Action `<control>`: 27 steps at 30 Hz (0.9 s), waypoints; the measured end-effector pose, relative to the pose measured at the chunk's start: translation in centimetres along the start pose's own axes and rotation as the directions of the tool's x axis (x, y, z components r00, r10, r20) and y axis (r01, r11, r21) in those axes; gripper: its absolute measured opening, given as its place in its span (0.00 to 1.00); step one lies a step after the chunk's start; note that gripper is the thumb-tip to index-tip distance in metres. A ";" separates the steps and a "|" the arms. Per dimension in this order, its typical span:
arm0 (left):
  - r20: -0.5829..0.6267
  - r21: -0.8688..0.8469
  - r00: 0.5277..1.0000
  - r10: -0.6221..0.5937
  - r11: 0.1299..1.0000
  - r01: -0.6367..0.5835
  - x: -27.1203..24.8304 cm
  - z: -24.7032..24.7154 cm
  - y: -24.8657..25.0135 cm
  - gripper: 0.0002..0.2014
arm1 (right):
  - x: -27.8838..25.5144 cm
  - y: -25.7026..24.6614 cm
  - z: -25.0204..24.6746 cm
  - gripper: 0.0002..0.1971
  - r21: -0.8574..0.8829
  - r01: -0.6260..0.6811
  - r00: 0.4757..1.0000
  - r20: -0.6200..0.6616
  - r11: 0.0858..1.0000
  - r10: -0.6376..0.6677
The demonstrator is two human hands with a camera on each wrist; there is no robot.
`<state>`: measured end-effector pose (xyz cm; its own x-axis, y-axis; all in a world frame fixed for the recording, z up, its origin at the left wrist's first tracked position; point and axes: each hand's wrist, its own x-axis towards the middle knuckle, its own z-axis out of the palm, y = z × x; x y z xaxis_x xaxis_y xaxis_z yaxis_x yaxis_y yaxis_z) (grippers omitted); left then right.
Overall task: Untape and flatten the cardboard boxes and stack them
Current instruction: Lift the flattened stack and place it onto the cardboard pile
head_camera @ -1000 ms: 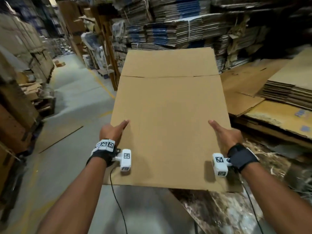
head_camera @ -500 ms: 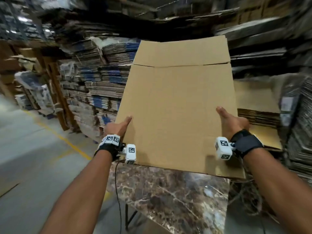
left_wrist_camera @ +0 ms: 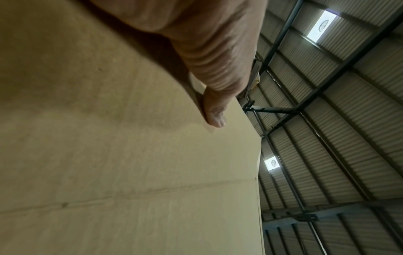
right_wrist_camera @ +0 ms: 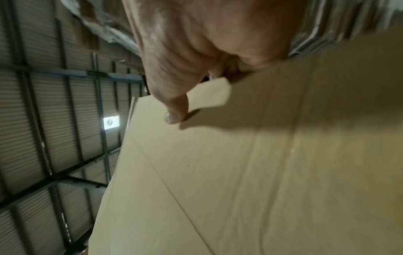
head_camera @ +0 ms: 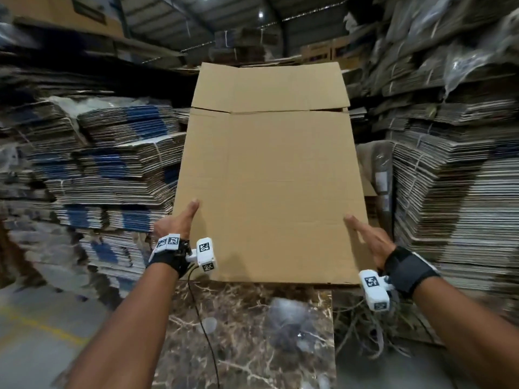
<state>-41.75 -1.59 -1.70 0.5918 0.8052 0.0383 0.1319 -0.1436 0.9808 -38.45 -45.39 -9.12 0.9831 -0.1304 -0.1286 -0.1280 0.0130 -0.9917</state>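
Change since the earlier frames: the view has swung from an open aisle to face walls of bundled cardboard, and the flattened box [head_camera: 269, 175] has tipped up from near level to a steep lean away from the person.

Left: stacks of bundled flat cardboard [head_camera: 106, 169], some with blue print, too blurred to read. Grey floor with a yellow line at lower left.

Left hand [head_camera: 175, 223]: grasps the box's left edge, thumb laid on the near face; the left wrist view shows the thumb pressed on the board, the other fingers hidden behind it.

Centre: flattened box, plain brown, held in the air above the marble-patterned surface [head_camera: 247, 338], its top flap creased but unfolded. No tape, label or printing shows on this face.

Right hand [head_camera: 370, 242]: grasps the right edge in the same way, thumb on the near face, fingers behind.

Right: taller stacks of tied flat cardboard [head_camera: 455, 209]; no legible writing.

Progress, as judged: this box appears untaped and flattened; placing it on a stack remains. Whether other boxes are left cannot be told.
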 end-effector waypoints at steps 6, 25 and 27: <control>0.030 -0.009 0.998 0.048 0.999 -0.048 -1.0 7.9 2.6 0.54 | 5.8 -0.3 -3.5 0.44 -0.105 0.052 0.922 -0.378 0.993 -0.088; 0.068 -0.050 0.980 0.188 0.982 -0.185 -1.4 27.5 11.6 0.26 | 29.0 -8.2 -9.6 0.51 -0.088 0.138 0.912 -0.377 0.987 -0.161; 0.054 -0.037 0.981 0.188 0.982 -0.186 3.2 30.7 10.8 0.28 | 32.7 -8.4 -9.1 0.56 -0.089 0.123 0.907 -0.395 0.988 -0.148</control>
<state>-14.03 -18.24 3.16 0.6477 0.7319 0.2116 -0.0104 -0.2692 0.9630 -6.43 -58.81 -4.93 0.8587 -0.5116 0.0316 -0.0176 -0.0911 -0.9957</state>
